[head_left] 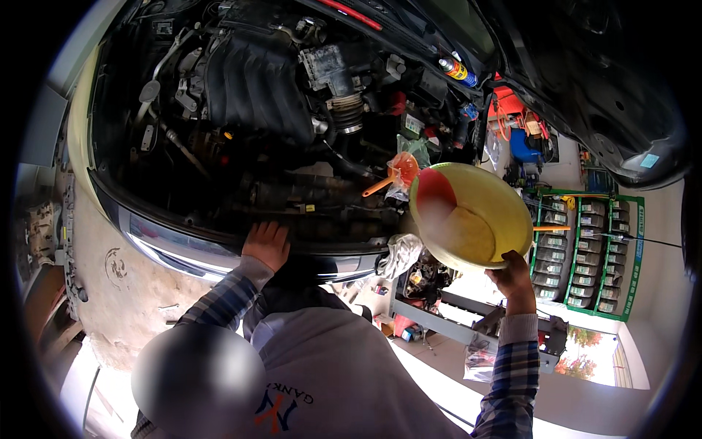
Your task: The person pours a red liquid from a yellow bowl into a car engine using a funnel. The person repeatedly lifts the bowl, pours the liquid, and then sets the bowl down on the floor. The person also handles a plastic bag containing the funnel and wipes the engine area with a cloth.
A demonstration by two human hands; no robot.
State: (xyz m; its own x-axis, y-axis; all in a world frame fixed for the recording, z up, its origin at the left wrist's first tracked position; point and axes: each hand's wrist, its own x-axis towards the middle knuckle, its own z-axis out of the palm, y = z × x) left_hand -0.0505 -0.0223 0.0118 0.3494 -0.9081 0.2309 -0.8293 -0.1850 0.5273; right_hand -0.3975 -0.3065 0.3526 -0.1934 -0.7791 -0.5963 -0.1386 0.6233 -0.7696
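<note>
My right hand (512, 274) grips the near rim of a round yellow-green plastic basin (508, 212), tilted so its inside faces me. A red patch shows on the basin's left inner wall; I cannot tell whether it is a separate thing. My left hand (269, 245) lies with its fingers flat on the front edge of the open engine bay (212, 227), holding nothing. Just left of the basin, an orange dipper-like tool (380, 186) with a straight handle rests among clear plastic over the engine bay. Crumpled whitish plastic or cloth (401, 254) hangs at the bumper below it.
A ribbed black engine cover (252, 80) and a corrugated intake hose (346, 113) fill the bay. A spray can (458, 72) stands on its far right edge. Behind the basin are a green rack of bottles (585, 252) and a grey metal frame (453, 311).
</note>
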